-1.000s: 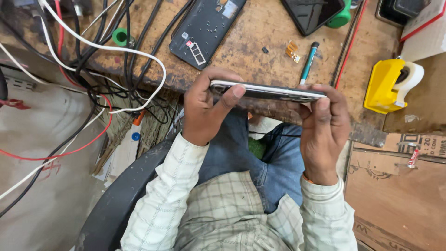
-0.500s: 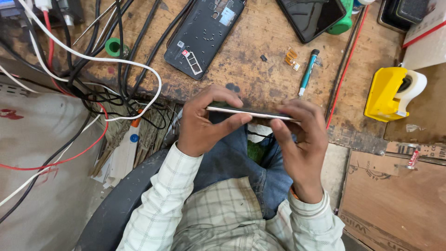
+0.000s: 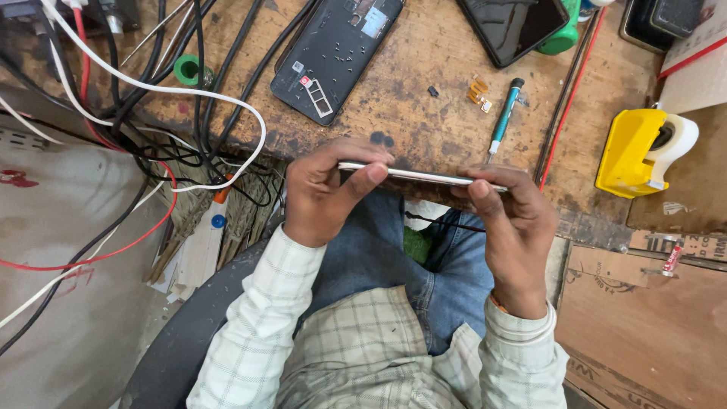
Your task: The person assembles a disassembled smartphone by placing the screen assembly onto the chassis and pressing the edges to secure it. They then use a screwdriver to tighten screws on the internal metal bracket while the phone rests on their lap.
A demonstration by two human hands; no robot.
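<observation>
Checked shirt sleeves and blue jeans [image 3: 379,257] fill the near field, below the phone. The phone [image 3: 420,176], thin and pale, is seen edge-on, held level over the lap at the near edge of the bench [image 3: 424,98]. The left hand [image 3: 326,197] is clamped on the phone's left end, thumb pressed against its near edge, fingers curled over the top. The right hand [image 3: 511,223] is clamped on the right end in the same manner.

Beyond the phone, on the bench: a screwdriver [image 3: 503,117] with a teal grip just past it, and small orange parts [image 3: 478,91] beside the screwdriver. Farther off lies an opened dark handset [image 3: 333,57] and a second dark handset [image 3: 515,26]. Right of the phone stands a yellow tape dispenser [image 3: 640,151]. Left of the phone hangs a tangle of cables [image 3: 159,113].
</observation>
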